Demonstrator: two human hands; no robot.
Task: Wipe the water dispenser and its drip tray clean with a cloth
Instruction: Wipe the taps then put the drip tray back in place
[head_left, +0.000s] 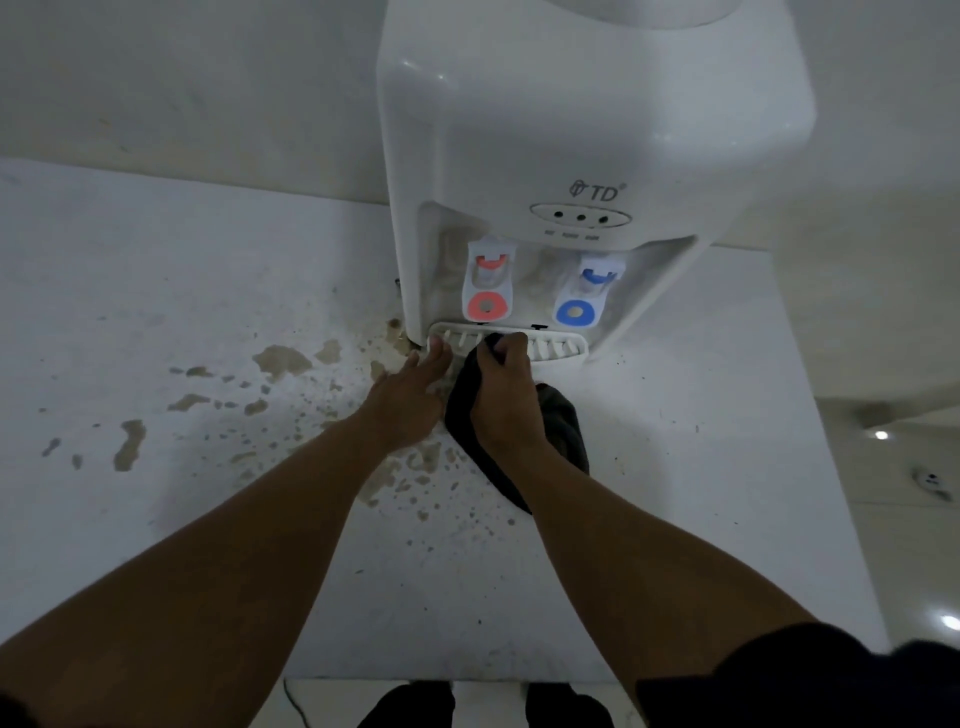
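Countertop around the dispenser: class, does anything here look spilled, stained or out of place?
Yes. Brownish blotches and specks are scattered over the white countertop, left of and in front of the water dispenser, thickest near its base by the drip tray. They look like dried spills, not yet wiped.

Both forearms are bare from the wrists back to the lower edge of the view, with no watch, band or ring showing on the left hand (410, 402) or the right hand (506, 402). Behind the right hand, far back up that arm, a dark sleeve (800, 680) covers the upper arm. Below and between the arms, two dark shoes (485, 706) show, their detail lost in shadow.
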